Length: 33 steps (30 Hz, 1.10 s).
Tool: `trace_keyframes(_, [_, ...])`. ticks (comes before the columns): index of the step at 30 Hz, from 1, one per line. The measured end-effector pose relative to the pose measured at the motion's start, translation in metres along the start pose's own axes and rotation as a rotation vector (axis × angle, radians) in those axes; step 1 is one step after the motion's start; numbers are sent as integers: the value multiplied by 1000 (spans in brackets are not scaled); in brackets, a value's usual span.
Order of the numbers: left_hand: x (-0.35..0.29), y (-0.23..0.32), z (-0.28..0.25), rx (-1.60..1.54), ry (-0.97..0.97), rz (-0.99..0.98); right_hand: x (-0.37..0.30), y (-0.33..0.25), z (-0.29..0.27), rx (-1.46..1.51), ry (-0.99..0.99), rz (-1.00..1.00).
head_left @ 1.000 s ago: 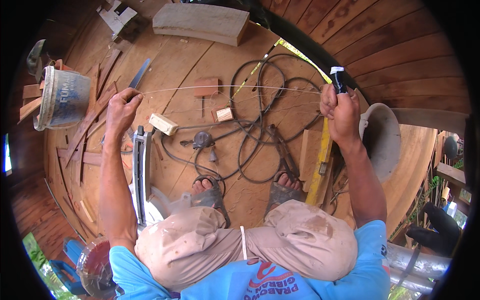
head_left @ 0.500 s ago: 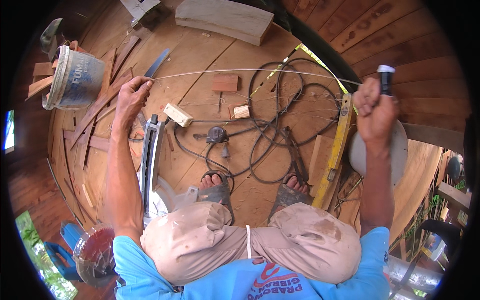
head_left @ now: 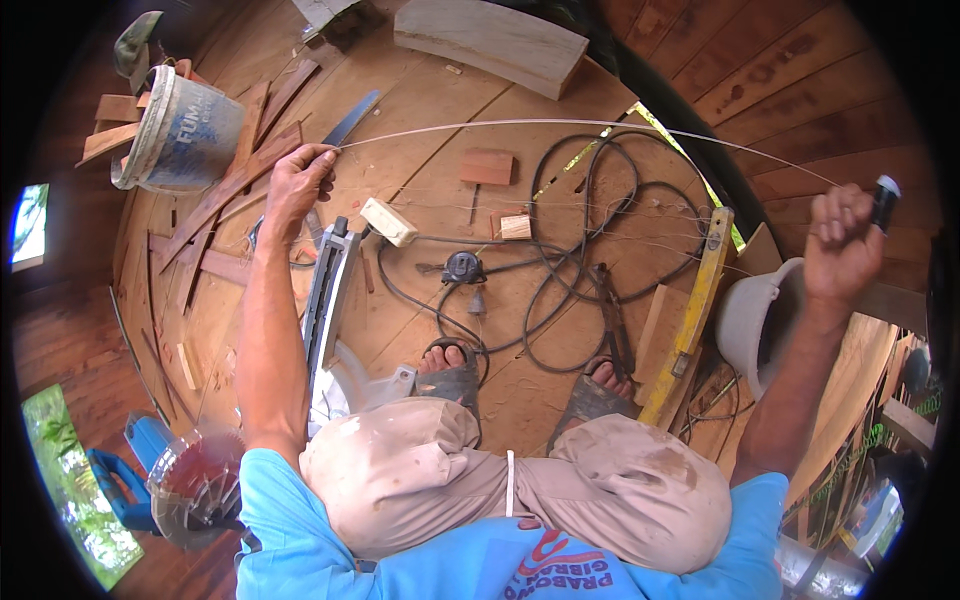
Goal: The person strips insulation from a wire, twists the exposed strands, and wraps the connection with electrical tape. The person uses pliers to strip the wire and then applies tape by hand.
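A thin pale line (head_left: 520, 122) stretches in a slight arc between my hands, above the floor. My left hand (head_left: 300, 185), at the left, is closed with thumb and fingertips pinching one end of it. Far to the right, my right hand (head_left: 842, 240) is raised in a fist around a black cylinder with a white end (head_left: 884, 205). The line runs up to this fist; how it is held there is hidden. Just beyond my left fingertips a blue-grey saw blade (head_left: 352, 118) lies on the floor.
A black cable (head_left: 545, 245) coils across the wooden floor (head_left: 420, 330) before my sandalled feet. A yellow spirit level (head_left: 690, 325) and a grey pail (head_left: 750, 325) are at the right. A white bucket (head_left: 205, 130) lies tipped at the left; a circular saw (head_left: 195, 480) sits lower left.
My right hand has moved outward to the right, and the span of line between my hands is longer. My left hand keeps its pinch. The whole view has shifted slightly.
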<state>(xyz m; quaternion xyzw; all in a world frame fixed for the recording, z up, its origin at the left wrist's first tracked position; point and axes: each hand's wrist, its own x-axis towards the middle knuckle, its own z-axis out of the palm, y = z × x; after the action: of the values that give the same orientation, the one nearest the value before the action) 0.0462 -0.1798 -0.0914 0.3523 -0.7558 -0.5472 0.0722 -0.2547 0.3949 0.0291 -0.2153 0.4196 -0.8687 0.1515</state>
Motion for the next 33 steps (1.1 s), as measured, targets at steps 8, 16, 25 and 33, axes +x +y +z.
trace_keyframes(8, [0,-29,0,-49,-28,-65,23,-89,-52,60,63,-97])
trace_keyframes(16, [20,-41,4,411,80,-133,5,-21,12,-127,45,66])
trace_keyframes(25, [-49,143,158,-103,-395,629,-11,52,94,-145,-109,219])
trace_keyframes(33, [-101,206,249,-451,-792,374,-26,67,101,-258,-119,318])
